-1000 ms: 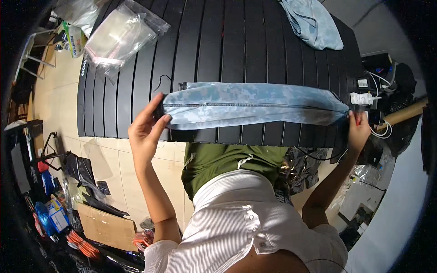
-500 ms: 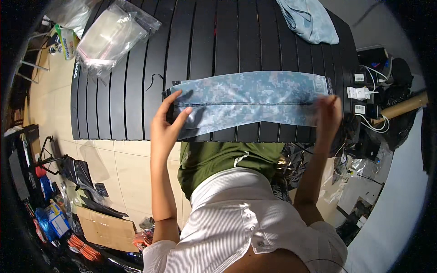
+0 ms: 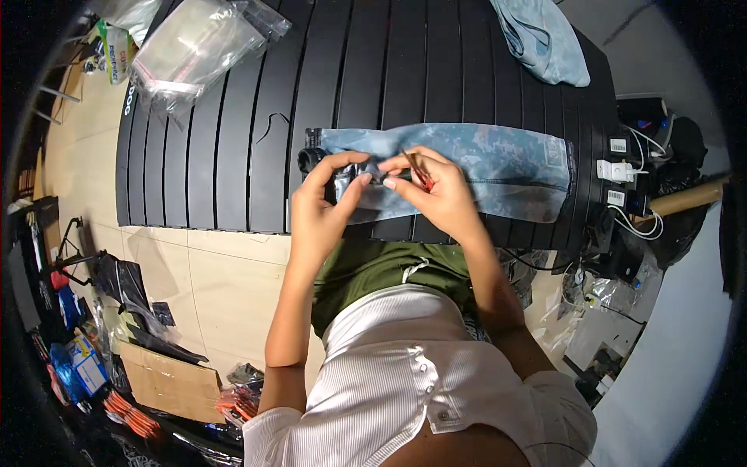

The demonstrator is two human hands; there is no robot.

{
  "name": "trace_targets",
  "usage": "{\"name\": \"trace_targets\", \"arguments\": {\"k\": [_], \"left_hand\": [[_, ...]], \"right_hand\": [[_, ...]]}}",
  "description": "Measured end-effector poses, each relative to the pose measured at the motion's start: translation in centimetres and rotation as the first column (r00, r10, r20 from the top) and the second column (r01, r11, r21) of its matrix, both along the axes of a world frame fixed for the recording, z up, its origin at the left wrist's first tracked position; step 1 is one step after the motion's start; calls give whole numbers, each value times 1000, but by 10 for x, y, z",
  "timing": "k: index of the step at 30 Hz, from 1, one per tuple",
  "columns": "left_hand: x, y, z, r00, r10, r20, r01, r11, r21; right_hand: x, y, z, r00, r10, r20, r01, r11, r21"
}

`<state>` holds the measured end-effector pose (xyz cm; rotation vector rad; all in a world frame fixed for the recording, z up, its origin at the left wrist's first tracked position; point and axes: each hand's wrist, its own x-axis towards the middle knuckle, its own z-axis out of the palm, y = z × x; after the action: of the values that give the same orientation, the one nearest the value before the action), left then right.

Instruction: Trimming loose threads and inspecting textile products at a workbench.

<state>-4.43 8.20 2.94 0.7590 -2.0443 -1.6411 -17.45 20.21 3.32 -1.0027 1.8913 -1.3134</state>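
Note:
A blue-grey camouflage fabric sleeve lies lengthwise across the black slatted table, a dark seam running along it. Its left end has a dark band and is bunched up. My left hand pinches that gathered fabric between thumb and fingers. Close beside it, my right hand has its thumb and fingertips together at the sleeve's seam. Tucked in the right palm is a small red-handled tool that looks like thread snips, partly hidden by the fingers. What lies exactly between the right fingertips is too small to tell.
Clear plastic bags lie at the table's far left. A folded light-blue camouflage cloth rests at the far right. A loose black strip is left of the sleeve. White chargers and cables sit beyond the right edge.
My right hand has moved left from the sleeve's right end to its left part, beside my left hand. The left end is now gathered up in the left fingers, and the red tool shows clearly.

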Motion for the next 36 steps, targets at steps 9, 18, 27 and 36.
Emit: {"name": "trace_targets", "arguments": {"k": [9,18,27,36], "left_hand": [[3,-1,11,988,120,-95,-64,888,456],[2,5,15,970,146,-195,-62,921,384],[4,8,11,972,139,-191,-88,963,254],[3,14,17,971,96,-220,-72,991,115]], "right_hand": [[10,-3,19,986,-100,-136,83,989,-121],[15,-1,27,991,-130,-40,125,986,-105],[14,-3,31,997,-78,-16,77,996,-40],[12,5,14,1000,1,23,0,997,-71]]}}
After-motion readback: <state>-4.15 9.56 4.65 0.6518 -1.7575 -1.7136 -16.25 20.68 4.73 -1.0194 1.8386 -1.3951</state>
